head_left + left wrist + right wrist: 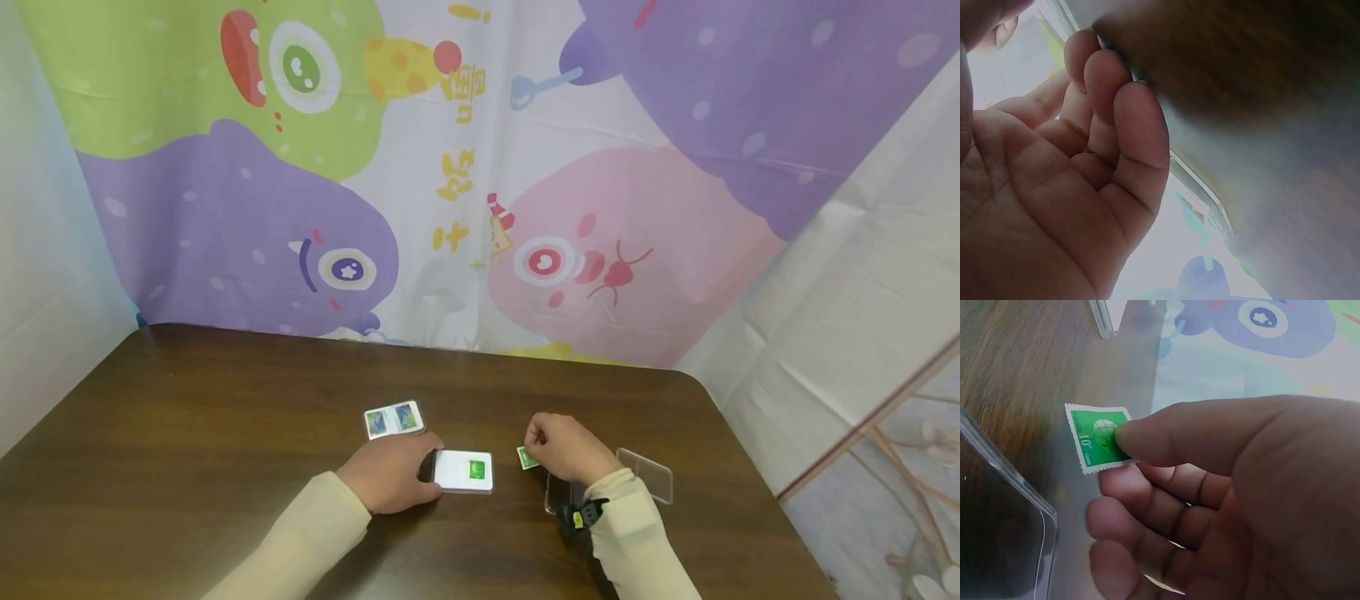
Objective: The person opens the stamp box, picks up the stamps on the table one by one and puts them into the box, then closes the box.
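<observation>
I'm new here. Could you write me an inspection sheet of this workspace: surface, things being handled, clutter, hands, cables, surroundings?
Surface: dark brown, wood-look table.
Job's things: loose green stamp; white-faced case showing a second green stamp.
Clutter: picture-faced case, farther back; clear plastic case, partly hidden.
Hands: left hand grips the white-faced case's left end; right hand pinches the loose stamp, a black strapped device at its wrist.
Cables: nothing seen.
Surroundings: cartoon backdrop behind; pale sheets at the sides.
</observation>
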A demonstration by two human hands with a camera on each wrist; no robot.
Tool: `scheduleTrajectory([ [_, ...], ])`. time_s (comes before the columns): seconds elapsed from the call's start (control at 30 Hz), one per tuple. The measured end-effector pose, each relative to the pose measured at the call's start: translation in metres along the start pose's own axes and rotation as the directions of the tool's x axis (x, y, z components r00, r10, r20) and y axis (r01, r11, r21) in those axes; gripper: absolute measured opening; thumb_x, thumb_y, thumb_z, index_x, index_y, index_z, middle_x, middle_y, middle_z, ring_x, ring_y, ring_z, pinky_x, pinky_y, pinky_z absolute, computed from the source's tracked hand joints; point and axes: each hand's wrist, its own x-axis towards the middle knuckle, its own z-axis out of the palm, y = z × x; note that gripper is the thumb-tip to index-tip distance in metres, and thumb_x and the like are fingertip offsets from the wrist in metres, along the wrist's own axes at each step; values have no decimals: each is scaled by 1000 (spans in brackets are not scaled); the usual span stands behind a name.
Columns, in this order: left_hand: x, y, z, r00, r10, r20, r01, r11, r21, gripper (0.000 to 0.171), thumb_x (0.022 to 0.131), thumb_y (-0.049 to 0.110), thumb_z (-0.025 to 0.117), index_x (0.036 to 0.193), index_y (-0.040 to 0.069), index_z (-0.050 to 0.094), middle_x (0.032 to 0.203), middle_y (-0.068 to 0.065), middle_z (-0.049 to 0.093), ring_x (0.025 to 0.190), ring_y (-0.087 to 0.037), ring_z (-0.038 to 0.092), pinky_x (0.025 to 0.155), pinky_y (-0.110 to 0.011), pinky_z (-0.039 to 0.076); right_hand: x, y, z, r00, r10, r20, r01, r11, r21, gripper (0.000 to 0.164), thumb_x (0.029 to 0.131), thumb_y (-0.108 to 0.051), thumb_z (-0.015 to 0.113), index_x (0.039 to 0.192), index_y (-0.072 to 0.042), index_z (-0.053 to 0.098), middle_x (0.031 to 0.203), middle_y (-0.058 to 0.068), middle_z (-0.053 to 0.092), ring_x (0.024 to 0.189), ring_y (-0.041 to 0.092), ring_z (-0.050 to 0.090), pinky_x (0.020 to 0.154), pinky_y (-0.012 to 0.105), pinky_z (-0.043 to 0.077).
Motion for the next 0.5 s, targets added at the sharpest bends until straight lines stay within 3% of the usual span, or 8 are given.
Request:
scheduleTrajectory([
  [0.2,-1,0,-1,1000,6,-5,-6,1000,-4,42,80,27,86,113,9,68,99,-3,71,82,-19,63,78,-46,53,1,-8,0,992,-8,-122,11,1000,19,12,98,-13,67,88,-16,61,77,-4,56,66,13,51,65,33,44],
  [0.33,-1,0,-1,1000,6,-6,-6,1000,-5,42,80,27,86,114,9,68,99,-4,71,83,-20,63,79,-46,53,2,-21,4,974,-57,-217,73,995,64,11,96,-13,70,88,-18,64,75,-8,57,65,11,52,63,31,45],
  [0.5,-1,1,-1,1000,18,-7,-18,1000,-2,44,80,28,87,115,10,68,101,-4,72,84,-19,65,79,-45,53,4,-37,14,975,-125,-186,158,972,176,8,96,-16,73,91,-20,70,79,-10,64,70,10,57,65,29,49],
])
